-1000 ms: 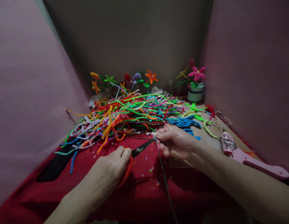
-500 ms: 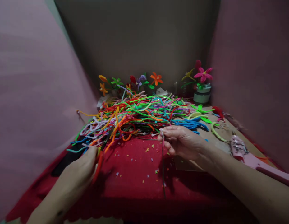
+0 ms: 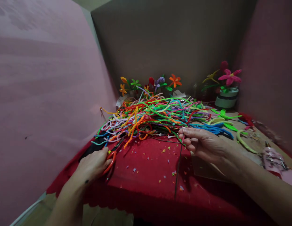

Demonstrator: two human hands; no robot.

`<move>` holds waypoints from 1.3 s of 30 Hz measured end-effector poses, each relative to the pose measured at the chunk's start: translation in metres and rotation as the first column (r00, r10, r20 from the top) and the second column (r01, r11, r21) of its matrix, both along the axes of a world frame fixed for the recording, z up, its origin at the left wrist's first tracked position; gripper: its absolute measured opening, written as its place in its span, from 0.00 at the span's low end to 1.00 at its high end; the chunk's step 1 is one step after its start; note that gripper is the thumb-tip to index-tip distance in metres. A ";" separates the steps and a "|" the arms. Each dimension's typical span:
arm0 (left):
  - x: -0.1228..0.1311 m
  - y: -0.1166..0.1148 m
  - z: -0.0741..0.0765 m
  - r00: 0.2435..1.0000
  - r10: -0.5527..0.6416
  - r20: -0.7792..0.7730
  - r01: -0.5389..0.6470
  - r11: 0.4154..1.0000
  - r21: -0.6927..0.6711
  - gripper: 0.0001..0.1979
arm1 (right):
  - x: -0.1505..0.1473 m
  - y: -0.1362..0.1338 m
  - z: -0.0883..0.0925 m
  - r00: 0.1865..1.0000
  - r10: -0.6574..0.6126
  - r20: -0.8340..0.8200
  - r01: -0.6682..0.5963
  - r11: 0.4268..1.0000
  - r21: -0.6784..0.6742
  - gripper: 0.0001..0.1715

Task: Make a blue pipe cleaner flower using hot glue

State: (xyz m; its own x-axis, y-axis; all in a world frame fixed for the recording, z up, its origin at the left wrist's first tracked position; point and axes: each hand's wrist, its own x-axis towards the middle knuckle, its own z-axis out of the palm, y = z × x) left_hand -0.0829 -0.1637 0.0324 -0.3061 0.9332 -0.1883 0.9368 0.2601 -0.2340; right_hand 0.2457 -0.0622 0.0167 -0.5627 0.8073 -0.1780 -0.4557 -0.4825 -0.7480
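My left hand (image 3: 93, 164) rests on the red cloth (image 3: 148, 175) at the near left, closed round the orange handles of a pair of scissors (image 3: 111, 161) whose dark blades point toward the pile. My right hand (image 3: 203, 144) is at mid-table, its fingers pinched on the top of a thin dark wire stem (image 3: 177, 171) that hangs down toward the table's front edge. Just behind both hands lies a big tangled heap of pipe cleaners (image 3: 155, 117) in many colours.
Finished pipe-cleaner flowers (image 3: 160, 83) stand along the back wall, and a pink flower in a small pot (image 3: 227, 94) is at the back right. Blue and green bent pieces (image 3: 221, 125) lie on cardboard at the right. A pink tool (image 3: 275, 158) lies at the far right. Pink walls close both sides.
My left hand has drawn the scissors away from the stem, leftward and down to the cloth. My right hand keeps its pinch on the stem. The view has swung left.
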 end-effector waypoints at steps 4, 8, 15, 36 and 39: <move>-0.006 0.017 -0.002 1.000 -0.002 -0.003 0.002 1.000 0.023 0.16 | 0.000 0.002 -0.003 1.000 0.003 -0.008 -0.003 1.000 0.009 0.03; -0.007 0.037 -0.002 1.000 -0.023 0.019 0.023 1.000 0.019 0.19 | 0.000 0.001 -0.004 1.000 0.001 -0.026 0.000 0.999 0.033 0.05; 0.009 0.063 -0.008 0.999 -0.027 0.024 0.025 0.997 0.068 0.22 | -0.001 0.002 -0.003 0.999 -0.026 -0.027 0.027 0.998 0.054 0.08; 0.196 0.081 0.012 -0.054 -0.300 0.952 0.053 0.951 0.303 0.09 | -0.002 0.008 -0.005 0.922 -0.386 -0.014 0.365 0.858 0.363 0.10; 0.197 0.085 0.012 -0.022 -0.318 0.948 0.056 0.946 0.319 0.09 | -0.003 0.008 -0.004 0.896 -0.444 -0.008 0.416 0.832 0.368 0.10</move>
State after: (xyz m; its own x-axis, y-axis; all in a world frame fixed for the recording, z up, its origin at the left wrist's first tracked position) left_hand 0.1146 -0.0783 0.0444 0.2469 0.9690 0.0078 0.2275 -0.0658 0.9715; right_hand 0.2427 -0.0540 0.0131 -0.1404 0.9807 0.1358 -0.4915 0.0501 -0.8695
